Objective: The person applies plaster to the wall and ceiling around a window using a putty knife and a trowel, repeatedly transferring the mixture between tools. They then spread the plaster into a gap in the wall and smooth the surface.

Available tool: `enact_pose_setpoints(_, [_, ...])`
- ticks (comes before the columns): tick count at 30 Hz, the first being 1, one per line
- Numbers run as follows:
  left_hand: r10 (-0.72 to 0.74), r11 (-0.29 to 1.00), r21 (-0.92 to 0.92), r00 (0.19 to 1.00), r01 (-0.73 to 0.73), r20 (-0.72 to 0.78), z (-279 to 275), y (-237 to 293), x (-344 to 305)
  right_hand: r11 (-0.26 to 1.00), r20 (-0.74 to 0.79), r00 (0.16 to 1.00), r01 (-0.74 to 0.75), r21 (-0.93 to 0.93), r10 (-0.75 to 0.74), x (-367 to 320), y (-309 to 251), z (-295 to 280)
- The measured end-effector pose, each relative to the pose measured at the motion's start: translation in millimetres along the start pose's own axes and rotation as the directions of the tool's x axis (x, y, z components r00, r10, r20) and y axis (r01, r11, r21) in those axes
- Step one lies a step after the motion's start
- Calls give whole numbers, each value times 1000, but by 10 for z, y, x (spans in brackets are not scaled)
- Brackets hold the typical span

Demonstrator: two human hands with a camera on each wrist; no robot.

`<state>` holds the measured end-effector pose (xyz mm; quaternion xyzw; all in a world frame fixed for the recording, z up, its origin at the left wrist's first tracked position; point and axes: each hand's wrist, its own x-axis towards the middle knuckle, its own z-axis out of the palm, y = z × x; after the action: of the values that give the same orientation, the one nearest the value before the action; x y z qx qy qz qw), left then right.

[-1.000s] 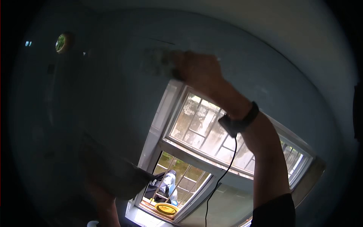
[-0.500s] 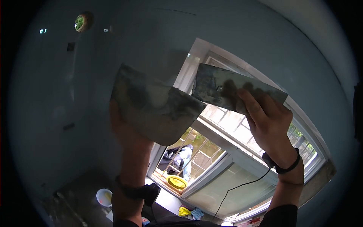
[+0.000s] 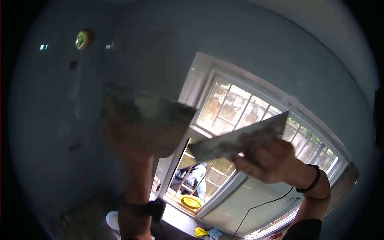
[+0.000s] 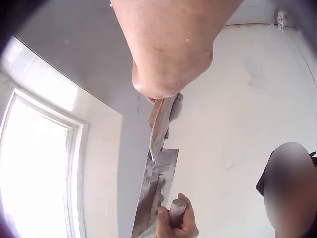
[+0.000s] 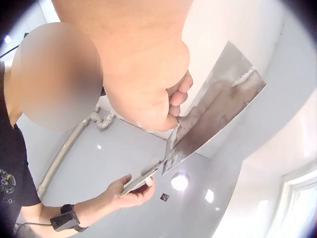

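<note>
My left hand [image 3: 125, 145] grips a wide, plaster-smeared metal blade [image 3: 149, 120], raised in front of the blue-grey wall; both are blurred in the head view. My right hand [image 3: 269, 161] grips the handle of a long steel trowel [image 3: 238, 138], lower and to the right, in front of the window. The trowel's left end meets the lower right edge of the left blade. In the right wrist view the right hand [image 5: 148, 91] holds the trowel [image 5: 218, 114], whose corner touches the blade [image 5: 143, 179] held by the left hand [image 5: 130, 192]. The left wrist view shows both blades [image 4: 154, 163] edge-on.
A barred window [image 3: 256, 116] with a white frame fills the middle right. Below it are a yellow basin [image 3: 191, 202] and a white bucket [image 3: 112, 220]. A round vent [image 3: 82, 40] sits high on the wall [image 3: 160, 48]. A cable [image 3: 256, 208] hangs from my right wrist.
My right hand has dropped from high on the wall to below the left blade, and its trowel has turned so its end meets that blade. My left hand has risen, then stayed about level.
</note>
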<state>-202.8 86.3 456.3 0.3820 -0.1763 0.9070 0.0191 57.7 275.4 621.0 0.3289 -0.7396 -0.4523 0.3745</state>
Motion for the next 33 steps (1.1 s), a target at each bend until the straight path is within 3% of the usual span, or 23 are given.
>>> enact_pose_setpoints(1, [15,999,30,999,-14,-48,-59,117,31,998,51,996,68,3,-68,-13,4,-1])
enact_pose_setpoints(2, [25,998,63,995,-19,-96,-89,163,54,998,80,997,21,-63,-16,45,106,29])
enact_pose_setpoints(3, [109,960,274,972,-49,-208,-86,166,59,987,93,989,-99,-126,111,15,303,174])
enact_pose_setpoints(4, [217,875,481,930,-50,-298,-76,185,31,919,172,935,-247,-308,309,21,482,229])
enact_pose_setpoints(5, [232,864,503,917,-41,-325,-69,201,-16,830,316,802,-354,-430,506,110,694,170])
enact_pose_setpoints(6, [247,851,524,903,-30,-351,-63,218,-67,801,172,847,-382,-462,503,180,918,193])
enact_pose_setpoints(7, [156,930,365,932,-27,-327,-62,239,-110,748,215,773,-438,-499,596,269,1140,205])
enact_pose_setpoints(8, [71,980,197,954,-13,-290,-86,245,-154,733,203,763,-453,-508,613,331,1317,232])
enact_pose_setpoints(12, [217,816,577,929,-3,-301,-328,336,-307,781,233,797,-408,-473,557,614,1742,552])
enact_pose_setpoints(15, [273,792,611,886,14,-375,-395,387,-389,808,225,813,-419,-413,537,899,1885,849])
enact_pose_setpoints(20, [181,890,455,883,41,-433,-702,694,-507,802,259,798,-407,-437,545,1395,1975,1155])
enact_pose_setpoints(23, [56,973,231,953,16,-298,-661,760,-550,836,188,889,-295,-463,418,1472,2097,1352])
enact_pose_setpoints(26, [69,967,256,962,1,-264,-674,737,-551,834,240,875,-267,-483,420,1534,2143,1402])
enact_pose_setpoints(29, [28,988,152,985,-2,-172,-886,717,-584,837,282,870,-227,-497,404,1522,2157,1337])
enact_pose_setpoints(30, [258,706,697,962,-124,-90,-970,708,-599,827,303,851,-235,-510,429,1503,2158,1295])
enact_pose_setpoints(31, [372,151,974,923,-168,101,-1060,694,-615,816,328,829,-239,-526,454,1472,2166,1238])
enact_pose_setpoints(33, [308,-475,868,896,-147,320,-1223,673,-693,808,358,810,-223,-545,465,1363,2179,1121])
